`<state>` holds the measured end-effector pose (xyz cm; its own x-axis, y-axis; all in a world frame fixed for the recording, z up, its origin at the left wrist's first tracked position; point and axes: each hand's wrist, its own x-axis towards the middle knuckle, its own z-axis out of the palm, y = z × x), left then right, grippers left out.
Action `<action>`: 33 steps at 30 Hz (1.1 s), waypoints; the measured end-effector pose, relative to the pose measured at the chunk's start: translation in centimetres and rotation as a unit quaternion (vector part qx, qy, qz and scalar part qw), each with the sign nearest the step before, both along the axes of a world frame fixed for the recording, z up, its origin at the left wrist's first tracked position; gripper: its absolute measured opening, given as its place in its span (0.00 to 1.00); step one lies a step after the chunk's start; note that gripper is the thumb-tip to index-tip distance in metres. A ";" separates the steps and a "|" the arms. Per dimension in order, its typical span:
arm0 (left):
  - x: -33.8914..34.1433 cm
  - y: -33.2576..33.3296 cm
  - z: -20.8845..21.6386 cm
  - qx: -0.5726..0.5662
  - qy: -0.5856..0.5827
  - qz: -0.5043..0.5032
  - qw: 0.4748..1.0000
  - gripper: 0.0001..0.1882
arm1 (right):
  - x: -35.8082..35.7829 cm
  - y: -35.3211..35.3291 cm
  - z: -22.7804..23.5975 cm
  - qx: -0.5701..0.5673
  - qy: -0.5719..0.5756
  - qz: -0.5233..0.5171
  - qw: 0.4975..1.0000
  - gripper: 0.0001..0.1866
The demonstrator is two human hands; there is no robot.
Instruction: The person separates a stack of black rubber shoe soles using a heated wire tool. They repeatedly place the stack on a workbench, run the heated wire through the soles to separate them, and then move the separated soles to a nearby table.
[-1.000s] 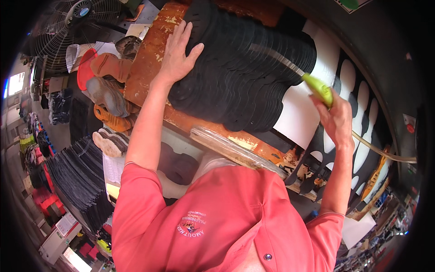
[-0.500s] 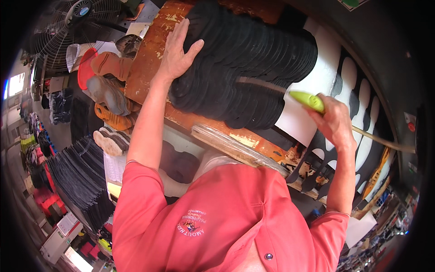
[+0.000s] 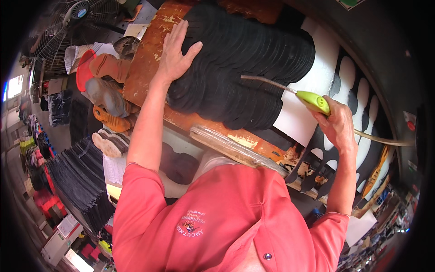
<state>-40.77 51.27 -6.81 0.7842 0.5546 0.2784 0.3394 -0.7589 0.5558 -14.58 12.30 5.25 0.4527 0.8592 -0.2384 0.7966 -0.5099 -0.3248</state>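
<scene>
A big pile of overlapping black sole-shaped pieces lies on a worn, rust-coloured bench. My left hand rests flat on the pile's left end, fingers spread. My right hand grips a lime-green air-blow nozzle with a thin metal tube aimed over the pile; a tan hose trails from it to the right.
A white sheet with sole-shaped cutouts lies to the right of the pile. Orange and grey shoe soles sit left of the bench, with stacks of dark pieces below them. A floor fan stands far left. A plastic-wrapped board lies at the bench's near edge.
My right hand has swung the green nozzle down and back up to the right, its tube now pointing across the pile's middle. The left hand has stayed put on the pile.
</scene>
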 end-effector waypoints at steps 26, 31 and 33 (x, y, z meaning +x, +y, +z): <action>0.7 -0.4 1.1 -0.035 -0.050 -0.019 0.998 0.47 | 0.3 -0.8 0.9 0.087 0.037 -0.161 0.982 0.18; 0.6 -0.4 1.0 -0.004 -0.021 -0.023 0.999 0.47 | 0.6 -1.4 0.6 0.089 0.051 -0.161 0.982 0.17; 0.5 -0.5 0.9 -0.009 -0.022 -0.020 1.000 0.47 | 0.8 -1.8 0.8 0.049 0.013 -0.166 0.985 0.17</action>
<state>-40.23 50.77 -5.89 0.7928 0.5286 0.3033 0.2847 -0.7613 0.5826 -13.75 10.49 6.03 0.7067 0.6848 -0.1777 0.5826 -0.7058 -0.4029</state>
